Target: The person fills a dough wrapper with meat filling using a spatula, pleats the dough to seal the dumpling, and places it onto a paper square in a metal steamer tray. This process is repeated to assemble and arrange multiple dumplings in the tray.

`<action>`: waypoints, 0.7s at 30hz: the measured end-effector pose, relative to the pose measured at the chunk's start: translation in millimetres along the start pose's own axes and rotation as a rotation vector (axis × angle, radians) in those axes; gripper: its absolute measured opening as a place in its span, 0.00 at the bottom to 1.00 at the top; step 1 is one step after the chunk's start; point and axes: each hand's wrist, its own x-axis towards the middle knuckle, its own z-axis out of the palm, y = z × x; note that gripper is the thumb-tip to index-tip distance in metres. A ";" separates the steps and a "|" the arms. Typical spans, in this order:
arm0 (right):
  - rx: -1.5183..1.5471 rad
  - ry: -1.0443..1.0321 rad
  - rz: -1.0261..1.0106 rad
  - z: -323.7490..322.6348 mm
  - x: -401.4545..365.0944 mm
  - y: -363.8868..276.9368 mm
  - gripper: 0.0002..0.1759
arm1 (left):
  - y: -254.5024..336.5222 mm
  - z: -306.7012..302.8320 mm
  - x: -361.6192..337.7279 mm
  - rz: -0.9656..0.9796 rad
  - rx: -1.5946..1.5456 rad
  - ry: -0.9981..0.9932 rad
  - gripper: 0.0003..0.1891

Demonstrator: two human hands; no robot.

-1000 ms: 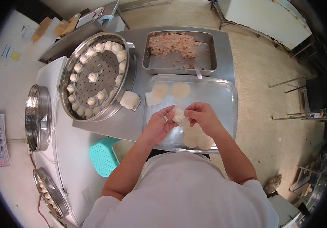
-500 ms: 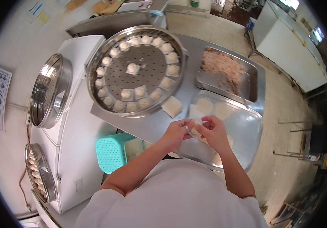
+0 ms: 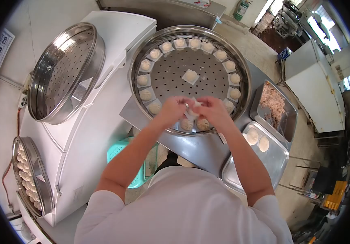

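Observation:
A large round steamer tray (image 3: 162,77) with a perforated base holds a ring of pleated buns on paper squares, plus one bun (image 3: 190,75) at its centre. Above its near part, my left hand (image 3: 174,111) and my right hand (image 3: 211,112) meet, fingers closed around a bun (image 3: 194,106) that is slightly blurred and partly covered by them. A piece of white paper shows just beneath it. Two placed buns, one of them a pleated bun (image 3: 203,124), lie below my hands near the steamer's rim.
To the right are a metal pan of minced filling (image 3: 273,101) and a shallow tray (image 3: 240,175) with dough rounds (image 3: 263,143). An empty steamer (image 3: 63,75) and a filled steamer (image 3: 27,179) stand left on a white freezer (image 3: 85,162). A turquoise stool (image 3: 116,151) is below the table.
My hands have moved from above the shallow tray to over the near part of the round steamer, carrying the bun. The head view has shifted too, placing the steamer nearer the middle.

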 end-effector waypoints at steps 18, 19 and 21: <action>-0.855 -0.140 -0.314 67.3 140.7 1.2 0.22 | 0.8 -102.9 35.9 0.272 0.489 0.612 0.16; -0.915 -0.175 -0.328 69.3 143.3 7.3 0.22 | 4.5 -102.1 26.3 0.296 0.456 0.626 0.16; -1.032 -0.250 -0.355 79.2 145.5 16.2 0.24 | -2.0 -102.4 11.8 0.346 0.386 0.638 0.15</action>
